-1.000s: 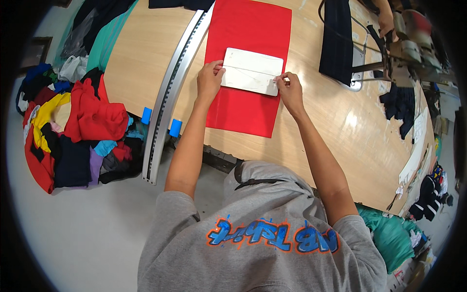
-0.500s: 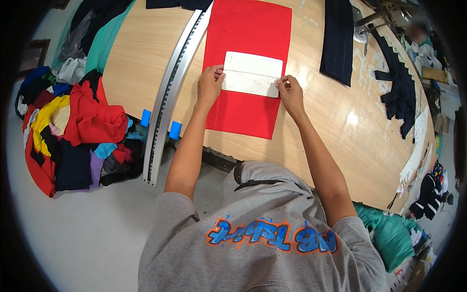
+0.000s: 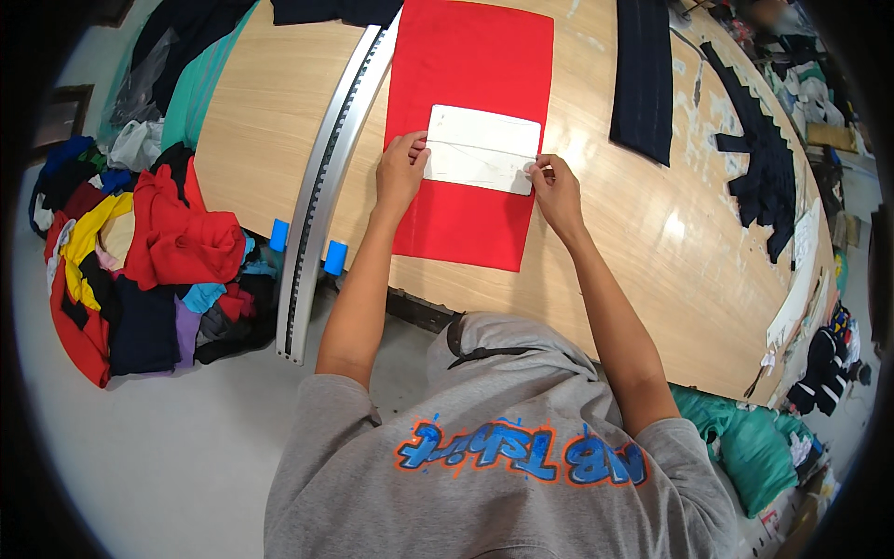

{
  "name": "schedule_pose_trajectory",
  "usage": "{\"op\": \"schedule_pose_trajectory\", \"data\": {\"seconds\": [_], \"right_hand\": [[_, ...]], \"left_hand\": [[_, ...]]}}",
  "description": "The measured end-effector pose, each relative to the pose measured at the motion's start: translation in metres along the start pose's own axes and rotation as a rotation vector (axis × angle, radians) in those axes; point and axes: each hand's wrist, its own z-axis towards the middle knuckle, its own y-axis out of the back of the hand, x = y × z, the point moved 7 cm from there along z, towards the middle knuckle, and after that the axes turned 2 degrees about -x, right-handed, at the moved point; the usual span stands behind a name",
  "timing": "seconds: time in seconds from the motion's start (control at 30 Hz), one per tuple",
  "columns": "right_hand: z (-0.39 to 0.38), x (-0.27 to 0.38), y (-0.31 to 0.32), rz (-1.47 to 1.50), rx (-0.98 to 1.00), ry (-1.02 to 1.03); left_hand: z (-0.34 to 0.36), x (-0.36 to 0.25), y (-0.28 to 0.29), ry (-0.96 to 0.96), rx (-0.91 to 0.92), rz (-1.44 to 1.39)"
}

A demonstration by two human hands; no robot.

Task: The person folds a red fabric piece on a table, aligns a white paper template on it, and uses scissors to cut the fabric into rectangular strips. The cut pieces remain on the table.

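The left hand (image 3: 401,172) has thumb and fingertips clamped on the white panel's (image 3: 482,149) left edge; the right hand (image 3: 556,191) pinches its right edge, over red cloth (image 3: 470,65)!

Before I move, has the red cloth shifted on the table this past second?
No. Against the silver rail, the red cloth shows no clear shift either way; the whole view drifted slightly.

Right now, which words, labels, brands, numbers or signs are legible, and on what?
Grey shirt: large blue, orange-edged lettering across the chest; legible, but I won't copy it.
White panel: faint marks, too small to read.
No other legible text.
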Motion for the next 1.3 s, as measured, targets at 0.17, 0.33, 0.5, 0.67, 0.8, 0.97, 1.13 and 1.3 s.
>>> {"op": "schedule_pose_trajectory", "data": {"seconds": [0.17, 0.33, 0.5, 0.67, 0.8, 0.97, 1.13, 1.3], "right_hand": [[0.000, 0.000, 0.000, 0.005, -0.008, 0.036], [0.003, 0.003, -0.001, 0.015, 0.000, 0.031], [0.000, 0.006, 0.000, 0.066, -0.006, 0.032], [-0.001, 0.007, 0.003, 0.045, 0.037, 0.002], [-0.001, 0.006, 0.002, 0.026, 0.036, 0.011], [-0.002, 0.007, 0.002, 0.033, 0.029, 0.012], [-0.002, -0.001, 0.000, 0.036, 0.012, 0.011], [-0.001, -0.018, 0.005, 0.080, -0.029, 0.004]], "left_hand": [[0.000, 0.000, 0.000, 0.005, 0.000, 0.012], [0.001, -0.001, 0.001, -0.002, 0.003, 0.015], [0.001, 0.000, 0.001, 0.001, 0.022, 0.017], [0.001, -0.001, 0.001, 0.000, 0.037, 0.043], [0.001, -0.003, 0.000, -0.019, 0.037, 0.062], [0.001, -0.001, -0.001, -0.018, 0.033, 0.031], [0.000, -0.003, 0.000, -0.055, 0.030, 0.059], [-0.006, -0.018, 0.004, -0.024, -0.020, 0.154]]}}
